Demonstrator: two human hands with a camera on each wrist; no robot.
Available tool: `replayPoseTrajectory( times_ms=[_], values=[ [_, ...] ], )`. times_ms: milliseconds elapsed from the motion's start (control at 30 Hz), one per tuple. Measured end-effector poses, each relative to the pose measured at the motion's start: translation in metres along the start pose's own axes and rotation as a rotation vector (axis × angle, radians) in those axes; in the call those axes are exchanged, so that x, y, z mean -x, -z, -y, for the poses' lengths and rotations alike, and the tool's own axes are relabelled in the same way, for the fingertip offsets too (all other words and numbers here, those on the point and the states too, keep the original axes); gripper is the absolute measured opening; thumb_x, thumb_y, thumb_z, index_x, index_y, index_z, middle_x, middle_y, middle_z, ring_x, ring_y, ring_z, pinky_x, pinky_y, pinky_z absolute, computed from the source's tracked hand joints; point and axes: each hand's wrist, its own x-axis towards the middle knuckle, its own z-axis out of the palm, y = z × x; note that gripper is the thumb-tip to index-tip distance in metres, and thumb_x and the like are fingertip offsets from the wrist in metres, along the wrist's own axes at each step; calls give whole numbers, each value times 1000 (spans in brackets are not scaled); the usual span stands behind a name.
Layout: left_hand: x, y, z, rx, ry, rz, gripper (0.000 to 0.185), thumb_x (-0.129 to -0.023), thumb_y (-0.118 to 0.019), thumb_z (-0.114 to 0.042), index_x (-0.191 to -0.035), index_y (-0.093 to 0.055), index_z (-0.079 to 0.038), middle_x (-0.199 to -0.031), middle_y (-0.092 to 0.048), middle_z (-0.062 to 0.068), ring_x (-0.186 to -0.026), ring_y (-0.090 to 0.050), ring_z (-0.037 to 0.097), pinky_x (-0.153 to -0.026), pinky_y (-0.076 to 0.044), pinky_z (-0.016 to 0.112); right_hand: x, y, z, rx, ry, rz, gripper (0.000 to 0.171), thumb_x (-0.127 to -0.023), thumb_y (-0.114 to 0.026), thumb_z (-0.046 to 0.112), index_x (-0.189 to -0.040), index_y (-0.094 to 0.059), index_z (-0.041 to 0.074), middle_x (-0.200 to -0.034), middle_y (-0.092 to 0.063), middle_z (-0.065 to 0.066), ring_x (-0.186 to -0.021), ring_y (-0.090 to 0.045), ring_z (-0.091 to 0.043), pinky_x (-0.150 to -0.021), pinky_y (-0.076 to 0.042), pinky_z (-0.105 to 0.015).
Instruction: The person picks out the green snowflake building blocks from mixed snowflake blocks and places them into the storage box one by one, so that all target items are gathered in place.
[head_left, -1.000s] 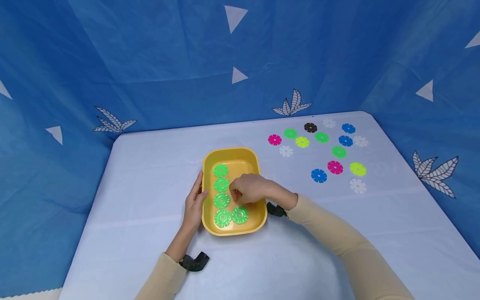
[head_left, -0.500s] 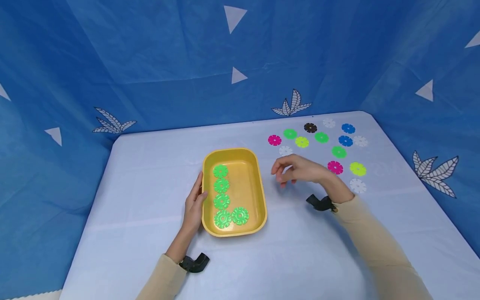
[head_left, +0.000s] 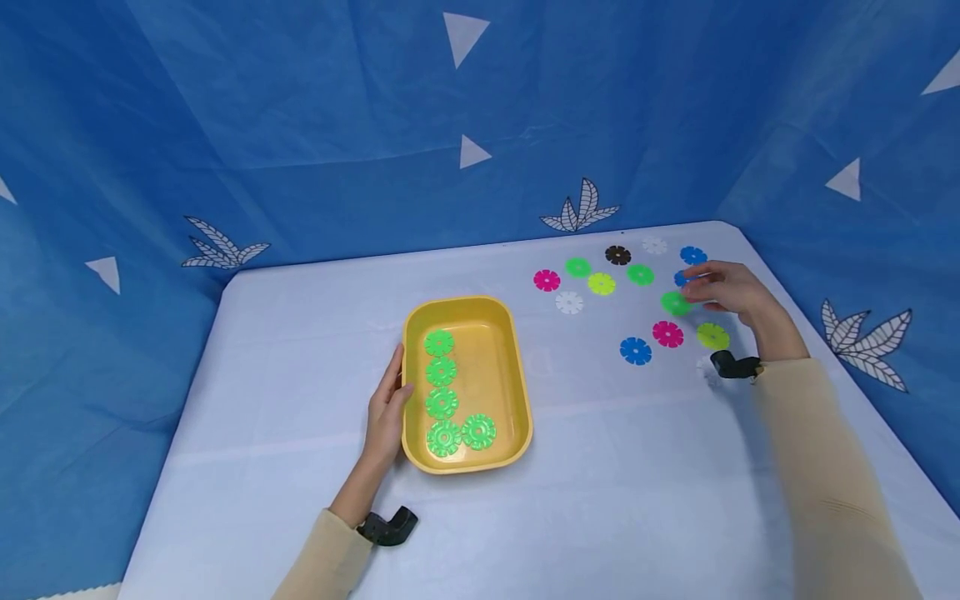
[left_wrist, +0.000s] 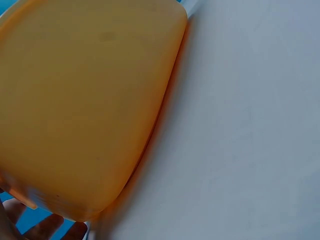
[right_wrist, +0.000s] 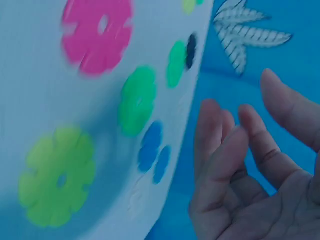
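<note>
Green disc [head_left: 671, 305]: lay at nine o'clock from empty, loose-fingered right hand [head_left: 727, 292]; had pink disc [head_left: 661, 335] at six, finger-blocked blue disc [head_left: 680, 278] at twelve, yellow tray [head_left: 497, 362] at eight, gripped by left hand [head_left: 386, 423].

Booth-like space: blue curtain [head_left: 337, 125] round table [head_left: 300, 350]

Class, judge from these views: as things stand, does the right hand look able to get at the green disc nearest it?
Probably yes: the right hand looks empty, its fingers are apart, and the green disc lies uncovered on the table, with no neighbouring disc overlapping it.
</note>
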Motion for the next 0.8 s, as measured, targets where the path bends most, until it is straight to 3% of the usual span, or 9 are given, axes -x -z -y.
replayPoseTrajectory(
  times_ms=[133,233,367,533,800],
  values=[
    [0,0,0,-3,4,-2,59,-102,-38,-9,-157,-24,-24,-161,-27,-2,-135,-41,27,-93,-40,6,-10,5,-14,-19,-50,-11,67,-93,-65,35,-143,-40,-2,-109,-58,-5,-84,-56,-2,-87,-49,-34],
    [0,0,0,-2,0,-2,59,-102,-38,-8,-157,-24,-22,-161,-27,-2,-135,-41,27,-93,-40,6,-18,3,-22,-32,-85,-8,66,-93,-66,32,-142,-40,-4,-106,-57,-5,-79,-57,-6,-75,-51,-27],
    [0,0,0,1,-4,2,59,-102,-37,-8,-157,-23,-21,-161,-26,-1,-136,-40,28,-94,-40,6,-25,-4,-31,-23,-114,16,65,-92,-66,27,-141,-40,-7,-114,-51,-16,-78,-55,-11,-65,-49,-23],
    [0,0,0,0,-6,6,59,-102,-37,-7,-157,-22,-19,-161,-25,-1,-137,-40,28,-94,-40,6,-30,-14,-34,16,-120,7,65,-89,-69,25,-139,-42,-8,-132,-40,-30,-94,-51,-25,-68,-47,-22],
    [0,0,-1,6,-14,2,59,-101,-37,-6,-157,-23,-19,-162,-25,-1,-137,-39,27,-95,-39,6,-36,-23,-32,94,-197,-67,66,-83,-74,22,-137,-46,-3,-136,-37,-31,-109,-42,-40,-77,-43,-31]
  ],
)
